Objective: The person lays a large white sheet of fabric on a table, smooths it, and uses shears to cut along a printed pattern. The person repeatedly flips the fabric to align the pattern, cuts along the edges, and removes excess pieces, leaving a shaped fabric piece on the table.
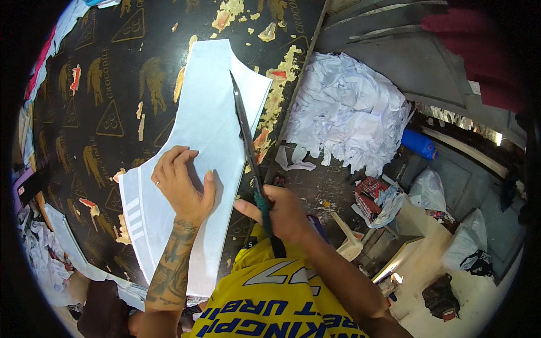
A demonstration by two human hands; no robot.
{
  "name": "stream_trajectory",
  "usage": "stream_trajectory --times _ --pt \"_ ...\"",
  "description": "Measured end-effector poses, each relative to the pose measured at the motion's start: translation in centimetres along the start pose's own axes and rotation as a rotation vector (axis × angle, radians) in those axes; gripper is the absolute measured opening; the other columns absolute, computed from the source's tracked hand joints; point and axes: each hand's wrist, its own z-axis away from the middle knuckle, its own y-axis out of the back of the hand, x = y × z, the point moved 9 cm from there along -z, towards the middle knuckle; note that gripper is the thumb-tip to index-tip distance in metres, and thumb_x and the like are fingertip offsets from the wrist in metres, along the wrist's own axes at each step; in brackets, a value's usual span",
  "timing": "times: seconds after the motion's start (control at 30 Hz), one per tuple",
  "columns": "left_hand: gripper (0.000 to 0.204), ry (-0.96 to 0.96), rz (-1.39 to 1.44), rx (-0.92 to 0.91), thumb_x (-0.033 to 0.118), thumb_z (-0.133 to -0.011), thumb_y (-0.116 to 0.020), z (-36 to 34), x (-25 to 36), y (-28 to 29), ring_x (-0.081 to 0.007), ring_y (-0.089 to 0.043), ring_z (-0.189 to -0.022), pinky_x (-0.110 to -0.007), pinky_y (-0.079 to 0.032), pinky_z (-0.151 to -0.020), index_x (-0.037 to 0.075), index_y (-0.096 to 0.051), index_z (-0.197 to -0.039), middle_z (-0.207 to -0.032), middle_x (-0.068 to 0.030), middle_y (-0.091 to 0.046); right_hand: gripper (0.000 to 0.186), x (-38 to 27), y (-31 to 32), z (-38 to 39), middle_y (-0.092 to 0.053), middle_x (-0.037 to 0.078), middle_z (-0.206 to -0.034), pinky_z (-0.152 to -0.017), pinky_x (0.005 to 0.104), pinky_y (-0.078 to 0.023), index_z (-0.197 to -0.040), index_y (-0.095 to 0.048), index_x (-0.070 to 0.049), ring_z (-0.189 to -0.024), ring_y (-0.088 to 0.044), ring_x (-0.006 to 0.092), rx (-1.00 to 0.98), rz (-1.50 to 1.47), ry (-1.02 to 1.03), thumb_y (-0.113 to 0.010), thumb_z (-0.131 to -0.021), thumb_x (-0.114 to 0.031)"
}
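Observation:
My left hand (181,184) lies flat, fingers spread, on a thick stack of white cut fabric (211,127) that rests on a dark worn tabletop (107,96). My right hand (282,211) grips the green-wrapped handle of long dark shears (243,124). The blades run along the right edge of the fabric stack, tip pointing away from me near the stack's upper right corner. A ring shows on one finger of my left hand, and my left forearm is tattooed.
A heap of white fabric scraps (349,115) lies on the floor right of the table. A blue bottle (418,143), a red basket (369,197), plastic bags (465,242) and a pale dustpan (348,239) stand below it. More white offcuts (42,256) hang at the table's left.

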Motion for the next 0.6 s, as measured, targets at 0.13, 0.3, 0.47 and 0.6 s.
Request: stream_trajectory --times 0.13,0.3,0.47,0.6 --pt "0.048 0.008 0.007 -0.002 0.043 -0.093 -0.069 -0.2 0.0 0.0 -0.0346 -0.049 -0.133 -0.052 -0.028 -0.110 0.006 -0.067 -0.124 -0.134 -0.0136 -0.060 0.061 -1.0 -0.2 -0.8 -0.066 0.007 -0.070 -0.066 0.0375 -0.051 -0.076 -0.068 -0.003 -0.068 -0.063 0.0173 0.017 0.078 0.000 -0.087 -0.089 -0.060" --pt "0.049 0.008 0.023 -0.001 0.044 -0.092 -0.069 -0.1 -0.1 0.0 -0.0339 -0.049 -0.132 -0.052 -0.029 -0.109 0.006 -0.067 -0.123 -0.134 -0.0137 -0.060 0.055 -2.2 -0.2 -1.5 -0.060 -0.003 -0.068 -0.061 0.0306 -0.046 -0.076 -0.067 -0.005 -0.066 -0.054 0.0080 0.055 0.091 -0.022 -0.089 -0.091 -0.053" --pt "0.049 0.050 0.027 -0.032 0.044 -0.091 -0.068 0.0 -0.4 -0.2 -0.0345 -0.051 -0.129 -0.051 -0.029 -0.108 0.006 -0.067 -0.122 -0.132 -0.0133 -0.061 0.059 -4.1 0.2 -2.9 -0.058 -0.003 -0.065 -0.060 0.0305 -0.045 -0.073 -0.064 -0.005 -0.064 -0.053 0.0076 0.099 0.134 0.012 -0.090 -0.089 -0.056" --pt "0.048 0.068 0.055 -0.015 0.042 -0.090 -0.068 -0.3 -0.2 0.0 -0.0349 -0.052 -0.128 -0.051 -0.029 -0.108 0.006 -0.067 -0.122 -0.131 -0.0130 -0.062 0.057 -4.3 0.2 -3.9 -0.058 -0.002 -0.063 -0.058 0.0291 -0.044 -0.072 -0.066 -0.005 -0.062 -0.053 0.0068 0.088 0.133 -0.001 -0.090 -0.089 -0.054"
